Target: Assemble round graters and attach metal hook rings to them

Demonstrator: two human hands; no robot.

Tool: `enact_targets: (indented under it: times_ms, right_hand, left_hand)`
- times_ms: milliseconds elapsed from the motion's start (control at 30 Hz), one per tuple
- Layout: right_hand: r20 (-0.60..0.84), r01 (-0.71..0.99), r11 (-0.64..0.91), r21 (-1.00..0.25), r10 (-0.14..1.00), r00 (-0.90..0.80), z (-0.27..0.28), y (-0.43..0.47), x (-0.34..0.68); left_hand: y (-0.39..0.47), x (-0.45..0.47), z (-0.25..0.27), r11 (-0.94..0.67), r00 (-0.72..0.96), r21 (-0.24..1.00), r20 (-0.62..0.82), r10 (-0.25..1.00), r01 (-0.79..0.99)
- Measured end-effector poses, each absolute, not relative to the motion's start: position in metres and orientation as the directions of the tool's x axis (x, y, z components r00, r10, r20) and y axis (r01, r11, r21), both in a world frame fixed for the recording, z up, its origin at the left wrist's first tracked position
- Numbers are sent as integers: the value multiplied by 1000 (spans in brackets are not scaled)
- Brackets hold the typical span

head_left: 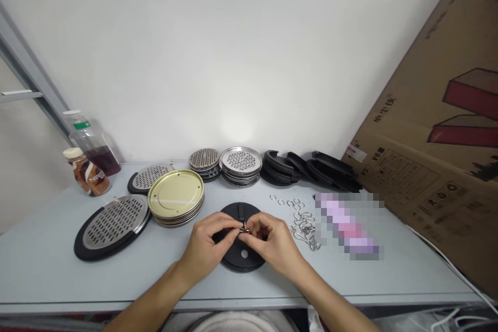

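Over a round black disc [243,262], my left hand [208,244] and my right hand [274,241] meet in a pinch. Between their fingertips is a small shiny metal clip [244,228], mostly covered by the fingers, so its exact shape is unclear. The disc lies flat on the table and has a slot near the top and a pale round hole near the bottom. Just right of my right hand, several wire clips [307,228] lie in a loose heap. Several thin metal rings [280,202] are scattered behind them.
Left of the disc are a stack of gold lids [176,194] and a black-rimmed grater disc [112,222]. Metal grater plates [241,161] and black ring parts [282,168] line the wall. Bottles [91,179] stand far left; a large carton [436,166] leans at right.
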State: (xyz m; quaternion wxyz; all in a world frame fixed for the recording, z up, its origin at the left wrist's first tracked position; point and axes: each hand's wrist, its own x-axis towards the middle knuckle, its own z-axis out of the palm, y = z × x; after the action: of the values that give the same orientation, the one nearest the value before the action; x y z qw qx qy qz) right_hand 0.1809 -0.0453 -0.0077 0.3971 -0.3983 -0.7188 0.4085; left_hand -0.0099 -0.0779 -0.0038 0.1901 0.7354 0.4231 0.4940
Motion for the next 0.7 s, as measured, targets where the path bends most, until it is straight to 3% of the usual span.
enact_targets:
  times_ms: [233, 400, 567, 700]
  right_hand:
    - [268, 81, 350, -933, 828, -492, -8, -47, 181]
    - [328, 96, 408, -908, 833, -445, -10, -45, 182]
    - [299, 63, 368, -928, 832, -468, -11, -46, 181]
    - [321, 115, 402, -909, 847, -423, -9, -45, 181]
  left_hand:
    - [-77, -11, -2, -667, 231, 631, 635, 737, 396]
    - [-77, -11, -3, -648, 165, 624, 653, 740, 436]
    - [-79, -11, -2, -684, 235, 624, 650, 723, 378]
    - [-78, -13, -3, -652, 193, 625, 642, 742, 430]
